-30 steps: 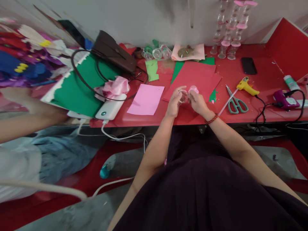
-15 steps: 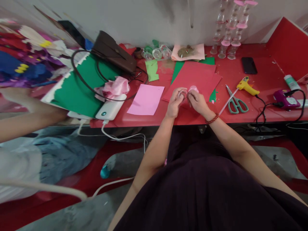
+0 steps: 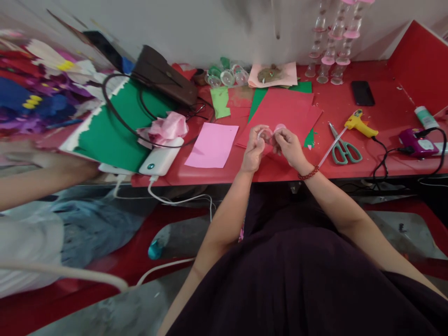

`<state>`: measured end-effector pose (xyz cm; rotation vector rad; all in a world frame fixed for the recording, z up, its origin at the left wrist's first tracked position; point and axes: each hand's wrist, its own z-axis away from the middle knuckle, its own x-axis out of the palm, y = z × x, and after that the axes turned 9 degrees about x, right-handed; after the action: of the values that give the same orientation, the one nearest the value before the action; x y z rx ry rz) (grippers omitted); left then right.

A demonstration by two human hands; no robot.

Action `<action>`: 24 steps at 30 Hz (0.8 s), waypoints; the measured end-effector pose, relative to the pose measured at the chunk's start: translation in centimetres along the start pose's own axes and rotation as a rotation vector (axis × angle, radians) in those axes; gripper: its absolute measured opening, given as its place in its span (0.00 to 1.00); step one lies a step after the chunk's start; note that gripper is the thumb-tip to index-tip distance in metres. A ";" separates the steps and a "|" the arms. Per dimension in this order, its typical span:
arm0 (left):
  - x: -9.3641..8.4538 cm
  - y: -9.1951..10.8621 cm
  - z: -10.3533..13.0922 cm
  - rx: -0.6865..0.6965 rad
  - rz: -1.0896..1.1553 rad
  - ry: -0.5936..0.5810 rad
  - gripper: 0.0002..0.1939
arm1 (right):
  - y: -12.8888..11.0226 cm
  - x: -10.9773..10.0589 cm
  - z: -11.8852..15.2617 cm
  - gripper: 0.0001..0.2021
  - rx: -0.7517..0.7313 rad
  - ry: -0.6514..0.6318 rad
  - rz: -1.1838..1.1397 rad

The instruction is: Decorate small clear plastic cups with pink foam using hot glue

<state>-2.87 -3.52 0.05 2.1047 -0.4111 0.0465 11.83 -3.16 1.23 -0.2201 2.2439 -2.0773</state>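
Over the red paper sheets [image 3: 280,105], my left hand [image 3: 252,156] is closed around a small clear plastic cup [image 3: 265,135], its round rim turned up toward me. My right hand [image 3: 291,148], close beside it, pinches a small pink disc [image 3: 279,127] that shows above the fingertips. The disc and the cup's rim are almost together; whether they touch I cannot tell. A pink paper sheet [image 3: 212,145] lies left of my hands. Grey-green scissors [image 3: 345,151] and a yellow glue gun [image 3: 360,123] with a clear glue stick lie to the right.
Stacked clear cups with pink discs [image 3: 338,46] stand by the wall. Further items are a phone [image 3: 362,93], a purple power adapter [image 3: 418,143], a white power bank [image 3: 161,157] and a brown bag [image 3: 164,77]. A co-worker's arm [image 3: 45,172] reaches in from the left.
My left hand has tipped the clear cup so its rim shows more fully. The pink disc has shifted slightly left toward it. The co-worker's hand at left has moved a little down.
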 end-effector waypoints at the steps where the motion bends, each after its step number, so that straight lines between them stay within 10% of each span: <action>1: 0.1 0.0 -0.1 0.020 0.028 0.000 0.25 | -0.1 0.0 0.1 0.17 0.000 -0.007 -0.007; 24: -0.2 -0.3 -0.3 0.052 0.087 0.017 0.25 | -1.4 0.3 1.0 0.09 -0.025 0.120 0.273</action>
<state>-2.96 -3.05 -0.09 2.1352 -0.4956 0.1270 11.74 -4.35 2.51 0.2050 2.2183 -1.9665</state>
